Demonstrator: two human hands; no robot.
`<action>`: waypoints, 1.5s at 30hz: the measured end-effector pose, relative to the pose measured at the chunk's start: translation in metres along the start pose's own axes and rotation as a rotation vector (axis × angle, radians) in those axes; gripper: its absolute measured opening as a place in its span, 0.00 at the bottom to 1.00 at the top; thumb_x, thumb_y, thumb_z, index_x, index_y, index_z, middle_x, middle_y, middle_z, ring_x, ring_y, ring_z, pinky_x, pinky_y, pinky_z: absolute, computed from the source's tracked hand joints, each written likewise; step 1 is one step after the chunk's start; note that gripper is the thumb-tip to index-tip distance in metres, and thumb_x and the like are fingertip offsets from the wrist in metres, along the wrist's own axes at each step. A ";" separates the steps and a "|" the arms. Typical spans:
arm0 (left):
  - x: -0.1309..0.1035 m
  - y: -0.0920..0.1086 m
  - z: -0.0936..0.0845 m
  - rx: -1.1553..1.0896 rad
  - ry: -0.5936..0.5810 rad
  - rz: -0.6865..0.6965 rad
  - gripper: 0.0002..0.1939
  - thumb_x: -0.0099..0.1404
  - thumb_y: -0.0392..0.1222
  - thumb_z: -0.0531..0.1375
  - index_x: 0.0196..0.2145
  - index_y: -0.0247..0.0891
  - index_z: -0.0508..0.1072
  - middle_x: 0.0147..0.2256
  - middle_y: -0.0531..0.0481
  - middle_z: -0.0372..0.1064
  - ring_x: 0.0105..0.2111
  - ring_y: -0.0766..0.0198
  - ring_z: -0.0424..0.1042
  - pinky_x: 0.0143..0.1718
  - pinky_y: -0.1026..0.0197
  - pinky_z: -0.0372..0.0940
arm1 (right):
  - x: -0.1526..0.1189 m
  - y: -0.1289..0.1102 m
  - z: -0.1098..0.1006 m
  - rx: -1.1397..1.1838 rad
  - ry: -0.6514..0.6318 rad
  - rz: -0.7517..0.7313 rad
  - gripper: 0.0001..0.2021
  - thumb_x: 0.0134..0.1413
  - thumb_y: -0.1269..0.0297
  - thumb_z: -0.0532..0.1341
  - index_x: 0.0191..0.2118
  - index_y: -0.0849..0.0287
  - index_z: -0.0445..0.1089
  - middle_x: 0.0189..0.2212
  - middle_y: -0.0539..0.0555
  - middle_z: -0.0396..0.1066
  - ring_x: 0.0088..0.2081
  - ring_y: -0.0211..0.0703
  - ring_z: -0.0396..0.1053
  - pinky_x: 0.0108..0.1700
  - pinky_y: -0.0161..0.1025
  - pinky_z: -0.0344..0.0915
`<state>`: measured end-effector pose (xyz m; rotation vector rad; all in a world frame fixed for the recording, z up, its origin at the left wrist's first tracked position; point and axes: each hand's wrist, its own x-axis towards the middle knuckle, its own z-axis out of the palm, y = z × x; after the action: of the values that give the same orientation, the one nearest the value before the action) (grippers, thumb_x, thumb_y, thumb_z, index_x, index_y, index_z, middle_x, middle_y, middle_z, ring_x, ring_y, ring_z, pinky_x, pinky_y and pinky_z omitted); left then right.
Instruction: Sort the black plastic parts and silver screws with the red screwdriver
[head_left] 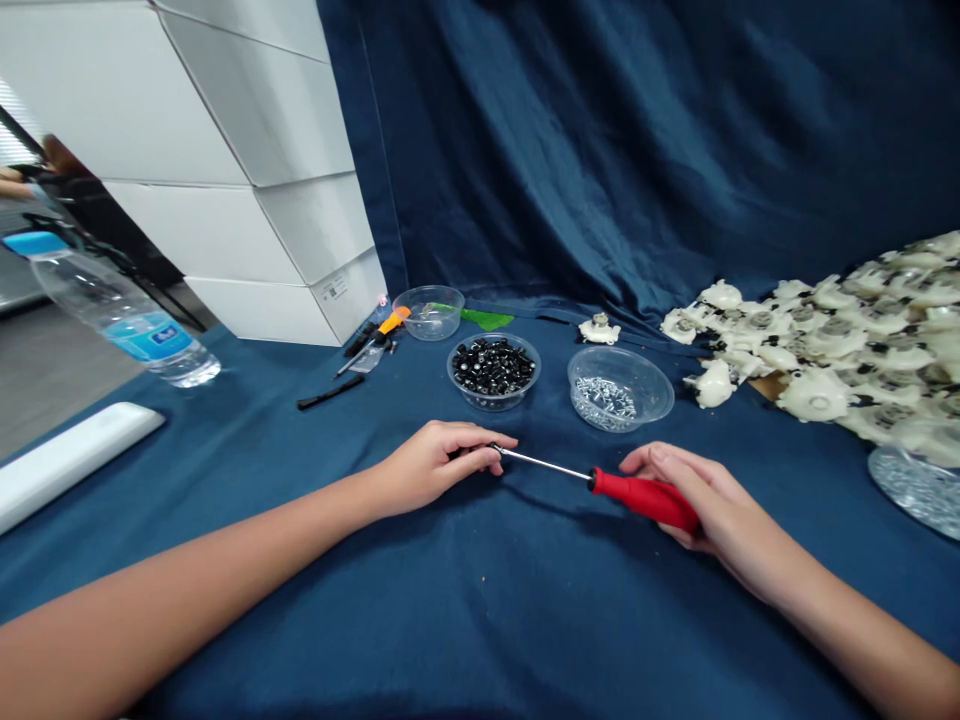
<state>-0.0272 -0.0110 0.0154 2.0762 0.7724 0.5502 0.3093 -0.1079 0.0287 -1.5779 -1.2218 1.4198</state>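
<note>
Our left hand pinches a small black part, seemingly steadying it against the screwdriver our right hand grips.

Both forearms came in from the lower corners, angled inward, hands apart above the surface. Left hand: at the end of a nearly straight forearm, wrist roughly in line, thumb and index extended and pinched near the tips, other fingers partly hidden. Right hand: fingers curled in a grip, thumb side up, forearm sloping down to the right.
</note>
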 end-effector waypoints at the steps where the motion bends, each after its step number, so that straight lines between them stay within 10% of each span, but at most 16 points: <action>1: 0.000 0.000 0.000 0.011 -0.002 0.010 0.17 0.80 0.45 0.59 0.59 0.39 0.80 0.42 0.49 0.84 0.43 0.63 0.81 0.49 0.64 0.69 | 0.000 0.000 0.000 -0.053 -0.009 0.031 0.30 0.67 0.32 0.57 0.47 0.56 0.77 0.26 0.51 0.74 0.21 0.36 0.61 0.23 0.33 0.50; 45: 0.000 0.005 0.000 -0.045 0.014 -0.131 0.20 0.78 0.50 0.59 0.60 0.38 0.80 0.41 0.48 0.84 0.39 0.61 0.79 0.42 0.62 0.69 | -0.005 -0.007 -0.012 -0.087 0.185 -0.188 0.21 0.59 0.40 0.70 0.39 0.55 0.81 0.26 0.51 0.74 0.24 0.39 0.61 0.25 0.37 0.53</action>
<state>-0.0249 -0.0134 0.0196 1.9669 0.8888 0.5052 0.3200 -0.1092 0.0386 -1.5688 -1.2980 1.0911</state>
